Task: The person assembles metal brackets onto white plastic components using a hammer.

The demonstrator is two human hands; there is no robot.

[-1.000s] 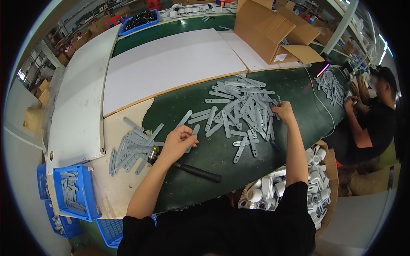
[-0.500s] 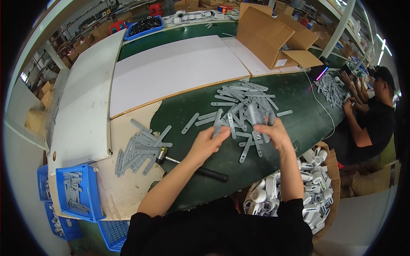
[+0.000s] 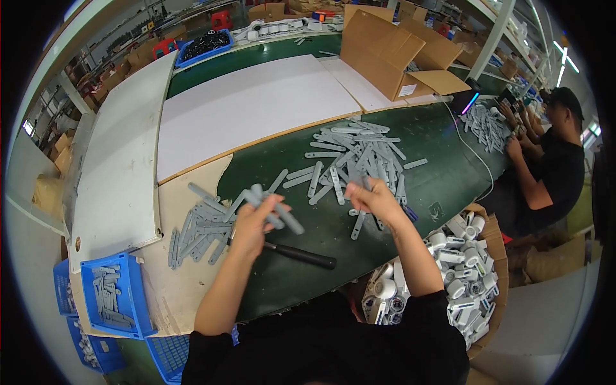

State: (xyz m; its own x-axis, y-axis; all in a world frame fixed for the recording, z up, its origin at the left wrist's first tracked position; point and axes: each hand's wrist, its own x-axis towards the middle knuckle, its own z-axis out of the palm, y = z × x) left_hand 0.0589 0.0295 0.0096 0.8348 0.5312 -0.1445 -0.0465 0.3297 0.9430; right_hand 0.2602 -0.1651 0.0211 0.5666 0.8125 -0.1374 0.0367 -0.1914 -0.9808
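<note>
My left hand (image 3: 252, 224) is closed around a few grey plastic strips (image 3: 290, 218) with rounded ends, which stick out at angles past the fingers. It hovers by a smaller heap of such strips (image 3: 199, 232) on the tan board. My right hand (image 3: 380, 204) is closed at the near edge of the larger strip heap (image 3: 359, 144); a dark grey end shows between its fingers, probably one strip, partly hidden. Below my left hand lies a hammer (image 3: 301, 255) with a black handle, its head hidden behind the hand.
A blue bin (image 3: 142, 289) of grey strips stands at left. At lower right a carton (image 3: 497, 256) is full of white parts. White panels (image 3: 256, 102) and an open cardboard box (image 3: 369, 54) lie beyond. A co-worker (image 3: 552, 154) sits at right by another strip pile (image 3: 482, 128).
My left hand has moved left and toward me, carrying strips from the large heap toward the small one. My right hand has shifted slightly left; the strips it held are mostly no longer visible there.
</note>
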